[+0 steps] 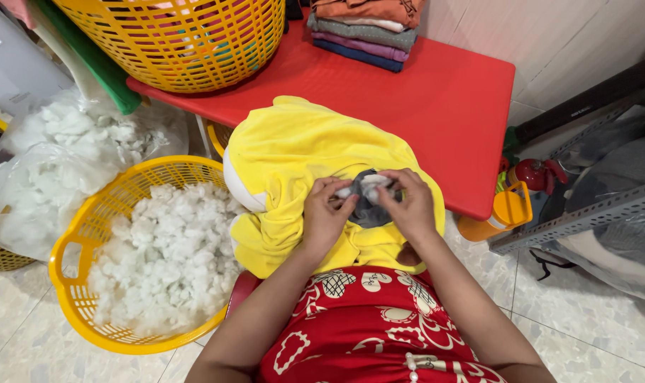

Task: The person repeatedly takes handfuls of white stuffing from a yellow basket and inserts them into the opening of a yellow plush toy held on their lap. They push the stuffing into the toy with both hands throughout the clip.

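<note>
L hand (pixel 324 213) & R hand (pixel 408 204) both pinch 1 white tuft (pixel 368 186) at grey opening of 1 yellow plush cover (pixel 301 152), on lap w/ top on red worktop (pixel 436 99). 2 yellow baskets: 1 w/ stuffing (pixel 163 255) on floor, 1 (pixel 184 39) on worktop. 1 cloth stack (pixel 365 32) behind.

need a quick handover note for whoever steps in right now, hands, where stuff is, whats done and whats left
Left hand: pinching white stuffing at the grey opening of the yellow plush cover.
Right hand: gripping the other side of that opening.
Things: the cover lies on the lap against the red table; loose white stuffing fills the yellow basket on the left.
Done: the cover looks partly filled.
Left: the opening is not closed; plenty of stuffing remains in the basket.
</note>
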